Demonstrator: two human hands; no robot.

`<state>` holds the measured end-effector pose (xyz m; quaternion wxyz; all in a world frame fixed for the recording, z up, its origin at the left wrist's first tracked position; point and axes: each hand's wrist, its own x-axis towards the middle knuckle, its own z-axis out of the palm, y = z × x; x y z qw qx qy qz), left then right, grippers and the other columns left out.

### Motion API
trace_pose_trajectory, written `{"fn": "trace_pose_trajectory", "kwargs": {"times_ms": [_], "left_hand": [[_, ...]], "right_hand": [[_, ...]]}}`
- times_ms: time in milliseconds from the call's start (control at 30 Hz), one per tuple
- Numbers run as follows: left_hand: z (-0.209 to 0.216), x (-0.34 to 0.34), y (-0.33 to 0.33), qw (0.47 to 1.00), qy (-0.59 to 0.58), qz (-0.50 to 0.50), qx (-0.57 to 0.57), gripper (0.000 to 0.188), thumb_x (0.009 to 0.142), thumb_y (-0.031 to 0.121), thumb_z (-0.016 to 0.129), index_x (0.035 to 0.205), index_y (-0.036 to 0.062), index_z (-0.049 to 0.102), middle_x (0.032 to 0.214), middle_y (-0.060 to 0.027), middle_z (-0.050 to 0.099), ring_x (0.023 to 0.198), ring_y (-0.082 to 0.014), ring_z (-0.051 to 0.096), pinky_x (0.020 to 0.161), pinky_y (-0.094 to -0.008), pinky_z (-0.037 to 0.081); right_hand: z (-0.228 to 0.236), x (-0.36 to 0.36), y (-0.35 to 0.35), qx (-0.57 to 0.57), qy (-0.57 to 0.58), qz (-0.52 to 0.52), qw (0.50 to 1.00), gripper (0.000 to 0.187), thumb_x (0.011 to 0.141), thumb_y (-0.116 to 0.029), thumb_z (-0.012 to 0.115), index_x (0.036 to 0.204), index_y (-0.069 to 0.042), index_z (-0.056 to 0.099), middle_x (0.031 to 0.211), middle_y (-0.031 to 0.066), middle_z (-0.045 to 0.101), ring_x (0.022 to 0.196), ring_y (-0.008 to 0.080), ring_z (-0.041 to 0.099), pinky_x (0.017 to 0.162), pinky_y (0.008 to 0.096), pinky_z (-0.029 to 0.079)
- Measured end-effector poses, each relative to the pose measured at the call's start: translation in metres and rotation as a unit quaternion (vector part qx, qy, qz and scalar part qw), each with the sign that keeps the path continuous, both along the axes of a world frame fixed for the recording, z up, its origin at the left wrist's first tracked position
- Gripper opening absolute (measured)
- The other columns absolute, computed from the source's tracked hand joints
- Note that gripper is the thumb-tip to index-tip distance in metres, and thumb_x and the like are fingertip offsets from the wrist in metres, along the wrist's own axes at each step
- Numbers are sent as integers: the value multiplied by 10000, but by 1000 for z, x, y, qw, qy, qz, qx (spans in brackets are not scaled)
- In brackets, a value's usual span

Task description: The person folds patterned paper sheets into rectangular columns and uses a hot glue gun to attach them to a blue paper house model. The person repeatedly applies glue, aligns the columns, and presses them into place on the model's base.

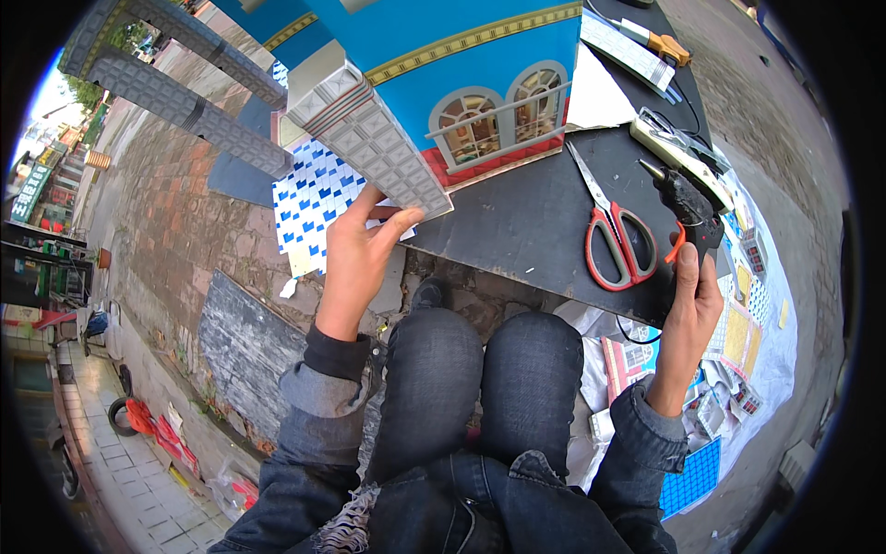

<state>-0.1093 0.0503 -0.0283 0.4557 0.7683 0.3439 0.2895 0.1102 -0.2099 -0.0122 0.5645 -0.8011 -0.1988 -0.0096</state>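
A paper model house (406, 32) with blue walls, a yellow trim band and arched windows stands on the black tabletop. At its near left corner is a grey block-patterned paper pillar (378, 138). My left hand (360, 254) pinches the pillar's lower end between thumb and fingers. On the right, my right hand (692, 309) grips a black hot glue gun (688, 203) with an orange trigger, its nozzle pointing up and to the left. Between my hands lie red-handled scissors (618, 240), blades toward the house.
The black table (489, 231) ends just before my knees. A blue-and-white patterned sheet (318, 198) sticks out at left, near grey paper columns (152, 88). At right are a power strip (669, 152) and a pale sheet heaped with printed paper pieces (738, 342). A dark board (245, 351) lies on the ground.
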Motion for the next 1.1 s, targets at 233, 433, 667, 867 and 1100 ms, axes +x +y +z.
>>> {"fn": "trace_pose_trajectory", "kwargs": {"times_ms": [233,433,667,867,1100], "left_hand": [[-2,-1,0,999,7,1,33,438,919,151,767,1307,-2,632,1114,-111,751,908,-161,711,816,-320,574],[-3,0,1,999,4,2,39,416,920,159,765,1281,-4,639,1098,-117,754,887,-169,717,798,-316,575],[-3,-3,3,999,14,-4,47,409,920,160,765,1275,-1,641,1068,-118,758,872,-167,715,775,-320,582],[-6,-1,3,999,0,-5,50,422,916,156,771,1289,8,641,1081,-116,764,882,-156,722,780,-314,589],[-6,-1,4,999,-1,-8,41,441,911,159,774,1300,8,632,1110,-120,759,890,-166,727,789,-323,594]], "right_hand": [[-5,5,-3,10,-11,-3,1000,374,1064,-311,611,840,-31,504,790,-35,390,734,68,322,617,246,263],[-4,2,1,38,-7,0,999,404,1065,-324,610,809,-43,474,770,-44,348,727,66,294,615,247,249],[1,0,6,34,0,-2,999,412,1065,-335,609,804,-40,488,771,-49,374,725,62,314,621,241,259],[-10,19,0,-32,6,-61,998,450,1047,-393,622,900,32,612,755,-5,481,718,89,380,619,275,336],[-8,43,6,-239,-82,-118,960,539,997,-479,645,935,56,636,702,217,633,636,372,606,654,463,487]]}}
